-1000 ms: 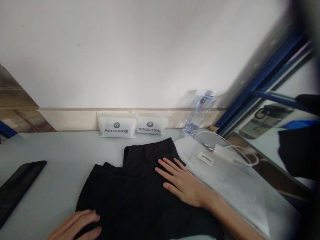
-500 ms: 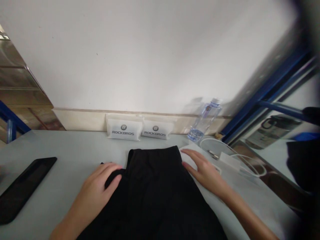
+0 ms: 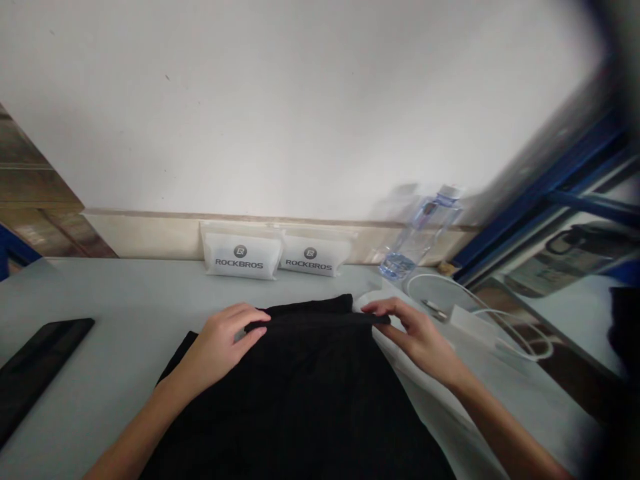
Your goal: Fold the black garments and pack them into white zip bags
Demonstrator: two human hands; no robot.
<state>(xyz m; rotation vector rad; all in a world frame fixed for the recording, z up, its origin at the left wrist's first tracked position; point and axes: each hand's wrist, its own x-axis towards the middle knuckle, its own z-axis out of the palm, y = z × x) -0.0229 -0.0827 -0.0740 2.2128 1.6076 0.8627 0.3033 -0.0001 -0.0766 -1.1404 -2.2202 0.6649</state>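
White wall backed a grey table [image 3: 115,293]. Black garment [image 3: 305,393] lay flat; its far edge was pinched by left hand [image 3: 220,343] and right hand [image 3: 417,337], each grip clamped. Folding seemed underway; an even pull toward the body was judged needed.

A pale grey worktop [image 3: 125,307] carries a black garment [image 3: 300,387] at its middle, a dark flat slab [image 3: 35,367] at the left edge, two white ROCKBROS pouches [image 3: 240,257] against the wall, a clear water bottle [image 3: 417,237] and a white charger with cable [image 3: 470,313] to the right.
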